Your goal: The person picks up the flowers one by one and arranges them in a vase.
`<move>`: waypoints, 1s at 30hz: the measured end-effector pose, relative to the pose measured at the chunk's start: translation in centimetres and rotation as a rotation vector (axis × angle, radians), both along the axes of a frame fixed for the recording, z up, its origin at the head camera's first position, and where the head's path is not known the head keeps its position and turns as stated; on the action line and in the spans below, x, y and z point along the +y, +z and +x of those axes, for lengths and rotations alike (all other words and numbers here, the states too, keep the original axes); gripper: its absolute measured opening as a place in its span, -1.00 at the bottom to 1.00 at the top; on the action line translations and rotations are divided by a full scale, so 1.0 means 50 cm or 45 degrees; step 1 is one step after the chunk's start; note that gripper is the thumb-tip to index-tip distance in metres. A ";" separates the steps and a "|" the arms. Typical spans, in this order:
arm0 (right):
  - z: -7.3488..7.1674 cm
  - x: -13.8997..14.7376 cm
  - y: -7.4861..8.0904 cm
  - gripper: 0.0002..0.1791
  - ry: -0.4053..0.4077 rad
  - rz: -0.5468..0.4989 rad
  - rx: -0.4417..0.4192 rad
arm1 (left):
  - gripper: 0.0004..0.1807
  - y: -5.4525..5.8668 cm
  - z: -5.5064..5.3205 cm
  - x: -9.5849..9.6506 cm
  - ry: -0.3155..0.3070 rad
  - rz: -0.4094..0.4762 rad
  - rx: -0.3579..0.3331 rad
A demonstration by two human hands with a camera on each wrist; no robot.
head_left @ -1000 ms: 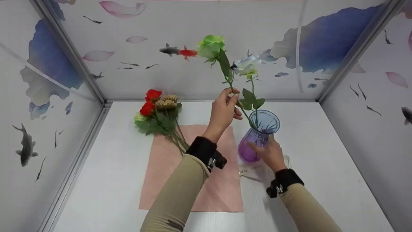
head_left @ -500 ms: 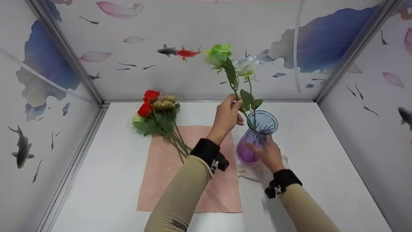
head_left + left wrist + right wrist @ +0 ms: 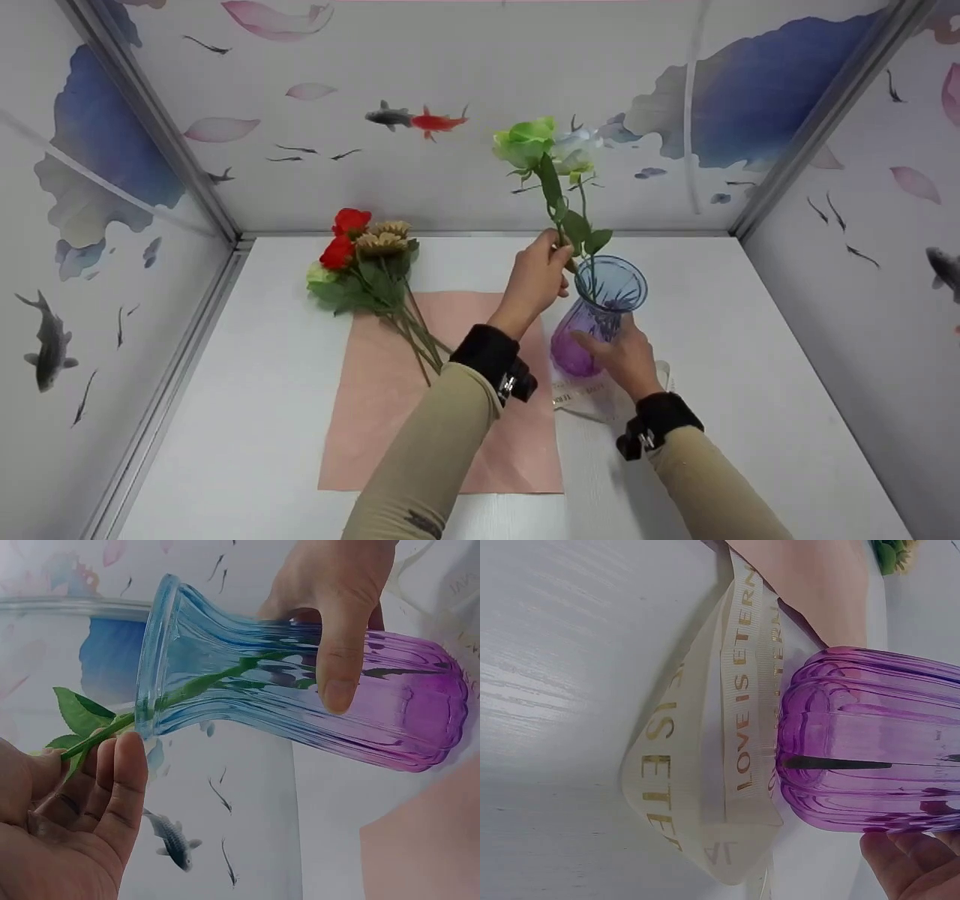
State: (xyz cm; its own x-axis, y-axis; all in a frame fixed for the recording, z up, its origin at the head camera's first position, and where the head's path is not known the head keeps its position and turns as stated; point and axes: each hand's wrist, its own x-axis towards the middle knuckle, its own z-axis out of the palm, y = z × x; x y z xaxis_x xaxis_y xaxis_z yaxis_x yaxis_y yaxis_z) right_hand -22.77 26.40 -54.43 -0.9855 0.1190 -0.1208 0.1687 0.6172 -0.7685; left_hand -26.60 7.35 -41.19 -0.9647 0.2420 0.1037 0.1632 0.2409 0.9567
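My left hand (image 3: 536,277) pinches the stem of a green rose (image 3: 525,142) whose lower end runs down inside a glass vase (image 3: 225,690), blue at the mouth and purple at the base. In the left wrist view the fingertips sit right at the vase's rim, and the green stem (image 3: 202,682) shows through the glass. A pale blue-white rose (image 3: 576,154) stands in the same vase, behind the green one. My right hand (image 3: 630,356) grips the vase's body from the right, thumb across its front. Fingertips (image 3: 900,862) of that hand show below the purple glass.
A bunch of red, tan and green flowers (image 3: 375,262) lies to the left, stems over a pink paper sheet (image 3: 442,457). A cream ribbon (image 3: 742,712) with gold lettering lies by the vase's base. White printed panels (image 3: 300,180) enclose the table's back and sides.
My left hand has moved down and slightly right with the green rose, its stem sinking deeper into the vase. The bloom now overlaps the blue-white rose. My right hand keeps its grip.
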 end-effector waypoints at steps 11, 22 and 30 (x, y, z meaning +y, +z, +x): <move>0.002 0.002 0.001 0.34 0.016 0.013 0.057 | -0.76 -0.009 -0.002 0.012 0.037 -0.273 0.092; 0.004 0.000 -0.003 0.30 0.005 0.030 0.098 | -0.75 -0.028 0.001 0.020 0.027 -0.355 0.074; 0.005 0.002 -0.004 0.33 0.005 0.000 0.074 | -0.78 -0.039 -0.001 0.032 0.064 -0.330 0.016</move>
